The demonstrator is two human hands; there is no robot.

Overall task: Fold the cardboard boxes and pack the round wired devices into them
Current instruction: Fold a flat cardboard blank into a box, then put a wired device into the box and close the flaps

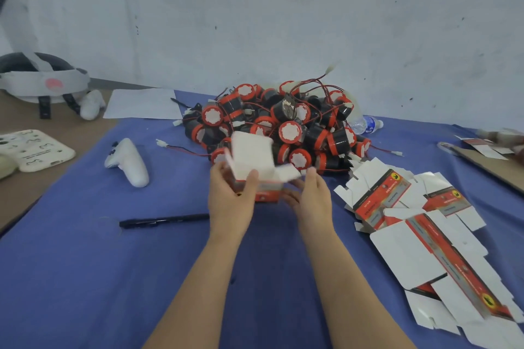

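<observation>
Blue cloth on brown tabletop, black round devices with red rims and white faces, red and black wires, white and red flat cartons, black pen, white controller

From here the box is smeared by motion, so I can't make out its flap edges or its print. My left hand grips it and covers its near left corner. The fingertips of my right hand blur against it, and I can't tell whether they grip or only touch.

At 12 o'clock the box hides the front of the device pile, and the rear devices are buried. At 2 o'clock the pile hides most of a bottle.

At 4 o'clock the flat boxes run off the right and bottom edges, and their lettering is too small to read. A blurred shape at 3 o'clock is unidentifiable. The headset at 10 o'clock is cut off by the left edge.
</observation>
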